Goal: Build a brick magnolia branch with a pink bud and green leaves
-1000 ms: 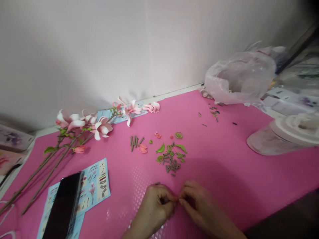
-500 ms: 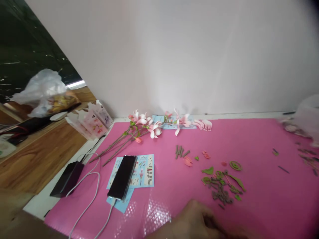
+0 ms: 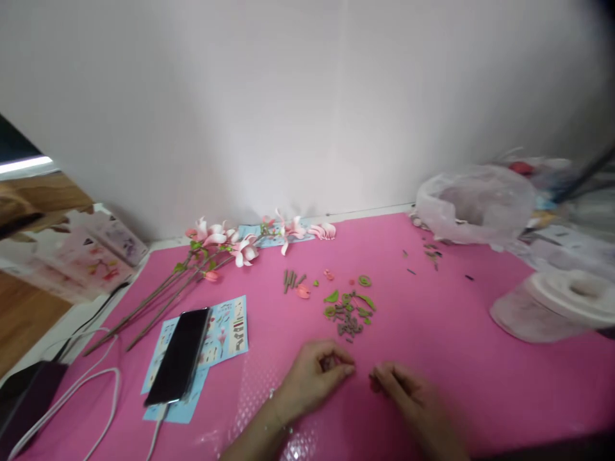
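My left hand (image 3: 314, 378) is over the front middle of the pink mat (image 3: 446, 358), its fingers curled and thumb drawn in; whatever is in them is hidden. To its right, my blurred right hand (image 3: 416, 400) has thumb and forefinger pinched, with a small dark reddish spot at the tips that I cannot make out. The hands are apart. Just beyond them lies a pile of small brown and green pieces (image 3: 350, 323), with green leaf pieces (image 3: 332, 296) at its edge. Several brown stick pieces (image 3: 291, 280) and a pink bud piece (image 3: 302, 291) lie farther back.
Magnolia-like flower stems (image 3: 168, 288) and pink petal pieces (image 3: 323, 231) lie at the back left. A phone (image 3: 177, 355) with a white cable rests on blue printed sheets (image 3: 235, 326). At right stand a plastic-lined bowl (image 3: 475, 198) and a whitish lidded tub (image 3: 533, 310). Boxes (image 3: 103, 256) stand far left.
The view has swung right, bringing the bowl and tub into sight. Both hands now show fully, raised off the lower edge and apart, where before one hand largely covered the other.
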Demonstrator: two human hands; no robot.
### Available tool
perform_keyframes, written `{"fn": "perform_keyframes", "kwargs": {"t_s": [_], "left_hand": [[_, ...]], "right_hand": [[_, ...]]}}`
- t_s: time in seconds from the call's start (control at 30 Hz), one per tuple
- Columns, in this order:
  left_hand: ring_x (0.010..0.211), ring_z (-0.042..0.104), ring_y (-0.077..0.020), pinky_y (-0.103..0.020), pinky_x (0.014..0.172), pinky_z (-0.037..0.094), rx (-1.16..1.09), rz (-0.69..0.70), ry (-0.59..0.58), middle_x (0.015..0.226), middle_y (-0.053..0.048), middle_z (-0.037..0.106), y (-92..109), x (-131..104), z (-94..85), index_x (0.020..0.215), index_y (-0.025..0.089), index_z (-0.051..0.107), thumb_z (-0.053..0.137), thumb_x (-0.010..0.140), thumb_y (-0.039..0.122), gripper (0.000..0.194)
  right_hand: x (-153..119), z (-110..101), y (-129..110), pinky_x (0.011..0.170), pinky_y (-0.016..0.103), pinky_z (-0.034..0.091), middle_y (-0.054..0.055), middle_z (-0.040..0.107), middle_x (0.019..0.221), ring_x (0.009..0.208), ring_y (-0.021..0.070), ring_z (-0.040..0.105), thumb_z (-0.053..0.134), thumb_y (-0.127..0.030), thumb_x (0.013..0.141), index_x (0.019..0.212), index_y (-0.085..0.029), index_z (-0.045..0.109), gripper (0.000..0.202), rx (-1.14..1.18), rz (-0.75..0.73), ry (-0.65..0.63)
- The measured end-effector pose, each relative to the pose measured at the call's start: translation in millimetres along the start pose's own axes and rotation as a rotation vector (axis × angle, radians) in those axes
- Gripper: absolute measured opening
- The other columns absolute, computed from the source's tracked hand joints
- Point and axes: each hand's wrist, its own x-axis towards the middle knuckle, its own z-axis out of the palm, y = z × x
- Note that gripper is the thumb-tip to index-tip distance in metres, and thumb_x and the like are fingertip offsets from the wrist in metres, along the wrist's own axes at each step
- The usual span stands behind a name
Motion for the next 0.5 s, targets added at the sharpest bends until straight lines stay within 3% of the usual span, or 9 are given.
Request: {"fn": "perform_keyframes", "kwargs": {"t_s": [0.13,0.33,0.5], "left_hand": [[0.058,0.047,-0.0117,-0.023,0.054,0.034,0.108,0.109,-0.032,0.072,-0.003,0.062,4.9,-4.1,-0.5,0.075,0.014,0.067,0.057,0.081,0.026,0.017],[0.062,0.046,-0.0138,-0.025,0.059,0.033,0.292,0.223,0.003,0.069,-0.001,0.054,22.7,-13.1,-4.1,0.074,0.017,0.06,0.048,0.086,0.021,0.017],[0.064,0.049,-0.015,-0.027,0.061,0.032,0.402,0.24,-0.013,0.07,0.0,0.057,44.5,-30.5,-2.4,0.073,0.019,0.057,0.043,0.087,0.018,0.02]], "right_hand": [[-13.7,3.0,-2.3,0.062,0.025,0.044,0.002,0.062,0.063,0.064,0.0178,0.058,0.046,-0.051,0.086,0.062,-0.018,0.059,0.043,0.091,-0.015,0.006],[-24.0,9.3,-14.6,0.064,0.026,0.043,0.001,0.061,0.064,0.066,0.0175,0.057,0.051,-0.043,0.085,0.063,-0.018,0.059,0.035,0.168,-0.066,0.104],[-23.7,18.7,-29.4,0.065,0.025,0.041,0.001,0.058,0.065,0.066,0.0163,0.055,0.054,-0.035,0.086,0.066,-0.017,0.06,0.027,0.207,-0.229,0.198]]}}
